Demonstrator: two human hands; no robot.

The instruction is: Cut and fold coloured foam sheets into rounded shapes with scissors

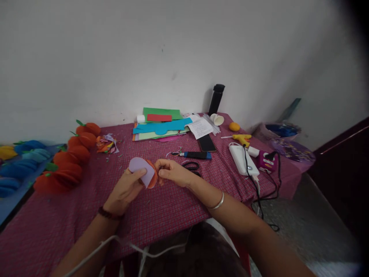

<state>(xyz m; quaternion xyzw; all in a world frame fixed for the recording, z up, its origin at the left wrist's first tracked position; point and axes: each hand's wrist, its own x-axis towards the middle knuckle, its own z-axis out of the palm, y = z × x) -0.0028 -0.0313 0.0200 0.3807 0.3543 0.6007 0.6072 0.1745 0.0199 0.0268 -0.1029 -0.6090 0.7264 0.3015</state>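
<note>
My left hand (127, 188) is closed around a small stack of folded paper circles, a lilac one (143, 171) facing up with orange paper (153, 179) showing behind its right edge. My right hand (173, 173) has its fingers curled right beside that orange edge, thumb against the fingers; whether they pinch the paper is hidden. Just beyond the hands lie a utility knife with a black and blue handle (197, 155) and dark-handled scissors (191, 166), partly covered by my right hand.
Red paper pumpkins (72, 154) line the left, near blue paper shapes (17, 169) and paper scraps (107, 144). Coloured sheets (161, 127), a phone (206, 143) and a black bottle (216, 99) are at the back. A yellow glue gun (241, 138), white power bank (243, 159) and corded purple adapter (267, 161) sit right.
</note>
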